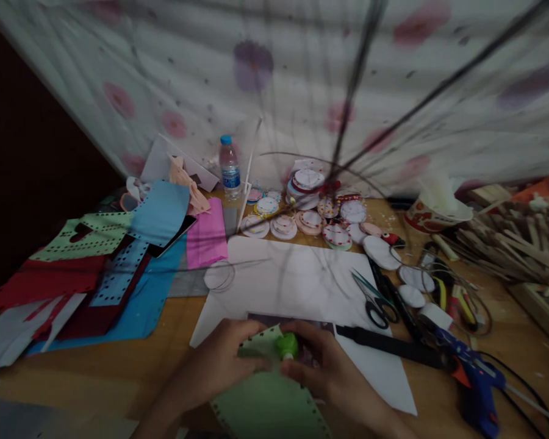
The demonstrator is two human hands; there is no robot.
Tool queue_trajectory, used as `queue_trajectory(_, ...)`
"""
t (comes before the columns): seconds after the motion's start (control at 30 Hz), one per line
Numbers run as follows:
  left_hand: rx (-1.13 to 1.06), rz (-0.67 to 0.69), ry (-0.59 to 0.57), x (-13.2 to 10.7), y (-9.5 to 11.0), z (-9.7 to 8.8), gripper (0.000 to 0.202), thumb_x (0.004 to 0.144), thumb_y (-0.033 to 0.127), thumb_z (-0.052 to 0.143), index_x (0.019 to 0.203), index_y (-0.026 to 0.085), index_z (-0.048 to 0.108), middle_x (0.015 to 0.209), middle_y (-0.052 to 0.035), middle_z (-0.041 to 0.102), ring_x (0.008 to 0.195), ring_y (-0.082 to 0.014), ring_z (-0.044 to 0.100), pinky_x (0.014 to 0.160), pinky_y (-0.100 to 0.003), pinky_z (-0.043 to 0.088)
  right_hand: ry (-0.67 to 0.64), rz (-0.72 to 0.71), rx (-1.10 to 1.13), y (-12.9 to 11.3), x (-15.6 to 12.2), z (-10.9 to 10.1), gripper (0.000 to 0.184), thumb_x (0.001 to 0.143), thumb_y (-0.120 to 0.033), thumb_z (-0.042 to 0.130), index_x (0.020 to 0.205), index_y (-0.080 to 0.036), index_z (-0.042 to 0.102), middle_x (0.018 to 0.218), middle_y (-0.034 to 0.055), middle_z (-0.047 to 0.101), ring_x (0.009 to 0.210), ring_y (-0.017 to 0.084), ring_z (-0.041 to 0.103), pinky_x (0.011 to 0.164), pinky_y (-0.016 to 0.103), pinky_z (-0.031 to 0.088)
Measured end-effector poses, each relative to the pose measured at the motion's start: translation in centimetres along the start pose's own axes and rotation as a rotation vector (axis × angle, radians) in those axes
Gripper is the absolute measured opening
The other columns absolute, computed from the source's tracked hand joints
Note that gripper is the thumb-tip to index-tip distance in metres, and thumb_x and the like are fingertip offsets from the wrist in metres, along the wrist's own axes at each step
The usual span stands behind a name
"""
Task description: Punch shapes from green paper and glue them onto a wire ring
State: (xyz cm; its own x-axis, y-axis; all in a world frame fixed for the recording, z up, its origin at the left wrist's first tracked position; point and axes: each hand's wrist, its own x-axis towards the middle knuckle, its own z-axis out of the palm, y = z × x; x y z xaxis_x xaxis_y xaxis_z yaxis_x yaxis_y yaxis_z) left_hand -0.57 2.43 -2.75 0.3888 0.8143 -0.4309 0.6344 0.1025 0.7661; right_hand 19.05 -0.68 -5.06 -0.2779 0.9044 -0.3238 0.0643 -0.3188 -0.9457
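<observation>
A light green sheet (269, 402) with rows of small holes along its edges lies at the bottom centre. My left hand (224, 360) pinches the sheet's upper left part between thumb and fingers. My right hand (322, 363) is closed around a small bright green craft punch (287, 345), which sits at the sheet's top edge. The fingers hide part of the punch, so whether the sheet is inside its slot does not show. Beneath both hands are a dark printed picture (322, 326) and large white paper (283, 280).
Scissors (379, 305), a black stick-like tool (393, 346) and a blue glue gun (478, 381) lie to the right. Punched coloured sheets (86, 235) pile up on the left. Decorated discs (308, 219), a water bottle (230, 171) and thin upright twigs (354, 91) stand behind.
</observation>
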Motion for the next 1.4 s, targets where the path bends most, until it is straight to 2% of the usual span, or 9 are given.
queue_trajectory(0.07, -0.003, 0.022, -0.006, -0.1, -0.2, -0.2, 0.017, 0.079, 0.031, 0.059, 0.086, 0.021, 0.070, 0.087, 0.0011, 0.071, 0.089, -0.0225, 0.062, 0.075, -0.027, 0.043, 0.005, -0.024, -0.050, -0.2, -0.1, -0.7, 0.028, 0.076, -0.030, 0.065, 0.101, -0.019, 0.061, 0.092, 0.0038, 0.064, 0.084, 0.020, 0.058, 0.072, 0.028, 0.046)
queue_trajectory(0.13, -0.009, 0.029, 0.003, -0.2, -0.4, -0.4, 0.020, 0.083, 0.033, 0.054, 0.079, 0.018, 0.067, 0.079, 0.0012, 0.069, 0.081, -0.0207, 0.062, 0.068, -0.025, 0.043, 0.017, -0.047, -0.146, -0.1, -0.1, -1.4, 0.026, 0.081, -0.031, 0.061, 0.104, -0.020, 0.061, 0.091, 0.0028, 0.064, 0.082, 0.019, 0.058, 0.070, 0.027, 0.045)
queue_trajectory(0.27, 0.049, 0.015, 0.044, -0.4, -0.8, -0.6, 0.021, 0.083, 0.034, 0.054, 0.074, 0.017, 0.064, 0.079, 0.0006, 0.068, 0.080, -0.0204, 0.061, 0.067, -0.024, 0.041, 0.034, -0.072, -0.459, 0.3, -0.5, -1.8, 0.029, 0.079, -0.023, 0.063, 0.107, -0.021, 0.062, 0.098, 0.0045, 0.065, 0.090, 0.021, 0.058, 0.079, 0.030, 0.043)
queue_trajectory(0.33, 0.080, 0.011, 0.051, -0.5, -1.1, -0.6, 0.021, 0.082, 0.033, 0.054, 0.073, 0.017, 0.063, 0.077, 0.0006, 0.068, 0.079, -0.0201, 0.061, 0.068, -0.024, 0.041, 0.033, -0.060, -0.522, 0.0, -0.7, -1.7, 0.030, 0.077, -0.021, 0.064, 0.107, -0.021, 0.062, 0.103, 0.0054, 0.064, 0.094, 0.022, 0.058, 0.083, 0.031, 0.043)
queue_trajectory(0.53, 0.087, -0.005, 0.048, -0.9, -1.1, -0.2, 0.022, 0.080, 0.035, 0.053, 0.074, 0.018, 0.066, 0.076, 0.0012, 0.068, 0.076, -0.0203, 0.061, 0.066, -0.024, 0.041, 0.005, 0.006, -0.462, -1.9, -1.3, -0.9, 0.033, 0.081, -0.021, 0.059, 0.113, -0.025, 0.059, 0.105, 0.0013, 0.064, 0.094, 0.019, 0.059, 0.081, 0.028, 0.044)
queue_trajectory(0.63, 0.099, 0.002, 0.057, -0.9, -1.1, 0.0, 0.023, 0.080, 0.036, 0.053, 0.072, 0.019, 0.067, 0.074, 0.0015, 0.068, 0.076, -0.0206, 0.060, 0.066, -0.025, 0.041, -0.038, 0.033, -0.516, -2.0, -1.6, -0.7, 0.034, 0.077, -0.020, 0.062, 0.111, -0.026, 0.061, 0.103, 0.0013, 0.064, 0.093, 0.020, 0.059, 0.080, 0.030, 0.044)
queue_trajectory(1.0, 0.151, 0.009, 0.038, -0.9, -0.9, 0.5, 0.022, 0.081, 0.036, 0.056, 0.071, 0.019, 0.065, 0.071, 0.0027, 0.066, 0.075, -0.0189, 0.060, 0.066, -0.024, 0.040, -0.016, 0.025, -0.555, -2.2, -1.7, -0.5, 0.037, 0.076, -0.021, 0.064, 0.112, -0.024, 0.061, 0.105, 0.0040, 0.063, 0.097, 0.022, 0.058, 0.085, 0.032, 0.043)
queue_trajectory(1.17, 0.078, 0.017, 0.052, -0.9, -0.2, 0.7, 0.023, 0.080, 0.036, 0.054, 0.074, 0.019, 0.069, 0.074, 0.0014, 0.069, 0.076, -0.0196, 0.060, 0.067, -0.024, 0.042, -0.059, -0.010, -0.403, -2.1, -1.3, -0.7, 0.035, 0.072, -0.018, 0.067, 0.107, -0.024, 0.063, 0.109, 0.0018, 0.063, 0.100, 0.020, 0.057, 0.084, 0.028, 0.045)
queue_trajectory(1.4, -0.015, 0.038, 0.072, -0.6, -0.2, 1.1, 0.022, 0.079, 0.033, 0.055, 0.080, 0.017, 0.071, 0.076, -0.0001, 0.070, 0.076, -0.0203, 0.061, 0.067, -0.023, 0.044, -0.080, 0.115, -0.145, -1.2, -0.5, -0.7, 0.038, 0.067, -0.018, 0.070, 0.104, -0.022, 0.065, 0.093, 0.0002, 0.069, 0.086, 0.018, 0.062, 0.076, 0.027, 0.047)
